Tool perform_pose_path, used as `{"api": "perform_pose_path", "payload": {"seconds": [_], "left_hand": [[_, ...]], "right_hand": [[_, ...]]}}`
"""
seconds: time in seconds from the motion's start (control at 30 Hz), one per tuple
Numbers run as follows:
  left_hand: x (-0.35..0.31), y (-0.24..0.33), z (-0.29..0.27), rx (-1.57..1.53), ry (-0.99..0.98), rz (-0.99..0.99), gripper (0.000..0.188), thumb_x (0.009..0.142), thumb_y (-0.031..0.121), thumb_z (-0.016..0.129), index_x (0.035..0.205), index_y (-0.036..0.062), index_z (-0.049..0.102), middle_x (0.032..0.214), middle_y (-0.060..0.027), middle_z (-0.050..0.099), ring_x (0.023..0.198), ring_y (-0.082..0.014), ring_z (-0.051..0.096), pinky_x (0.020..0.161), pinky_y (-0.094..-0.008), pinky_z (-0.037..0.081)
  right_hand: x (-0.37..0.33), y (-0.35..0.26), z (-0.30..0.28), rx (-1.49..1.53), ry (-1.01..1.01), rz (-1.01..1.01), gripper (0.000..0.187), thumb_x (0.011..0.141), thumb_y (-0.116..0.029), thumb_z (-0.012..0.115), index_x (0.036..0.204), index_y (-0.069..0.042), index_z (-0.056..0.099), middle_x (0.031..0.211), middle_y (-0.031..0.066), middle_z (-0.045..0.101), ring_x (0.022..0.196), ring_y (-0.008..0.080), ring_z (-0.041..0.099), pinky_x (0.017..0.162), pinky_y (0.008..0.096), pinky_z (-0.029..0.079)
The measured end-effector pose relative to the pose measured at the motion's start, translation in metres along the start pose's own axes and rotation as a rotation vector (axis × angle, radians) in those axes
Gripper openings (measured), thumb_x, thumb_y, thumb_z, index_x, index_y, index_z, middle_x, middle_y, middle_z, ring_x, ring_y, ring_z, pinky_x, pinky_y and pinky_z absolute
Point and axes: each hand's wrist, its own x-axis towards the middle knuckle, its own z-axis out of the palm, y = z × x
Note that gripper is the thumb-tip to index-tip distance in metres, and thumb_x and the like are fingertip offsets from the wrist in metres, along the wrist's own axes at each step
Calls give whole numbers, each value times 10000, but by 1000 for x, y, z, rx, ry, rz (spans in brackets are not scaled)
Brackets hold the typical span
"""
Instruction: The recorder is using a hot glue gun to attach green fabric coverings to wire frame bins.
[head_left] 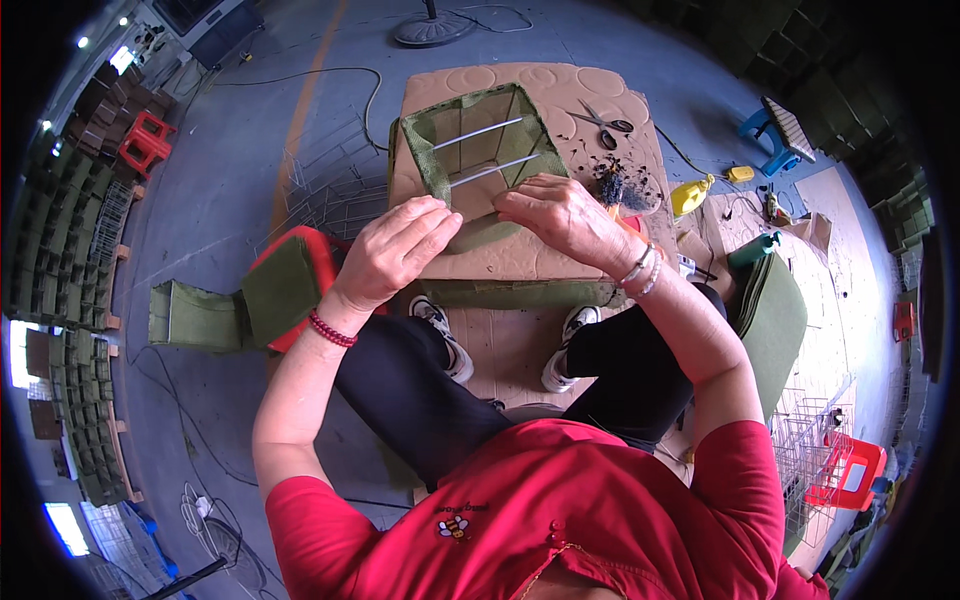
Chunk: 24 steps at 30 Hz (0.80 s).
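Observation:
An open box with a wire frame and green fabric sides (425,160) lies on a brown padded worktop (425,90) in front of me. Two pale rods (485,133) run across its inside. My left hand (395,248) is closed in a pinch at the box's near left corner. At the near right part of the rim, my right hand (568,218) is also pinched, its fingertips against the green fabric. Whether a thin thread or small part sits between the fingertips is too small to tell. Black-handled scissors (605,124) lie open beyond the box, to the right.
Small black bits (625,188) are heaped at the worktop's right edge. Beyond them stands a yellow bottle (692,196). Green fabric pieces (285,292) rest on a red stool (318,258) at left; more green panels (775,318) lean at right. Wire frames (805,455) stand lower right.

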Motion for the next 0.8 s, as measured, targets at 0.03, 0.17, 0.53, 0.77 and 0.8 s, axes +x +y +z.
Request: {"api": "perform_pose_path", "payload": {"seconds": [0.03,0.17,0.53,0.77,0.8], "left_hand": [[5,-2,-4,-7,-3,3,362,790,32,662,1151,12,667,1078,-93,677,1060,-255,662,949,-358,571],[32,-3,-19,-99,-158,193,314,750,24,673,1063,-4,660,889,-73,634,891,-215,661,819,-319,586],[32,-13,-31,-419,166,-317,297,830,-6,724,1124,2,683,1052,-124,725,989,-259,702,810,-339,595],[7,15,-13,-160,-31,-51,346,811,84,757,1144,38,675,1115,-89,700,1104,-255,663,986,-399,546],[8,16,-9,-137,-33,-35,352,803,80,754,1143,37,673,1087,-86,701,1080,-254,667,970,-389,555]], "right_hand": [[-1,-1,-1,2,-16,6,172,828,-77,660,974,-6,607,822,119,639,779,317,638,742,398,513],[-9,1,-3,110,-102,-54,153,823,-96,630,944,-10,594,841,140,651,819,329,649,729,430,517],[-16,5,-8,96,-86,-81,154,818,-69,633,955,-1,613,857,139,677,861,333,662,748,425,529],[-17,6,-6,100,-62,-61,146,820,-80,631,942,-1,615,829,139,665,841,332,659,745,423,522],[-16,5,-7,97,-74,-37,140,823,-87,629,935,-4,614,818,137,660,832,330,657,742,421,519]]}}
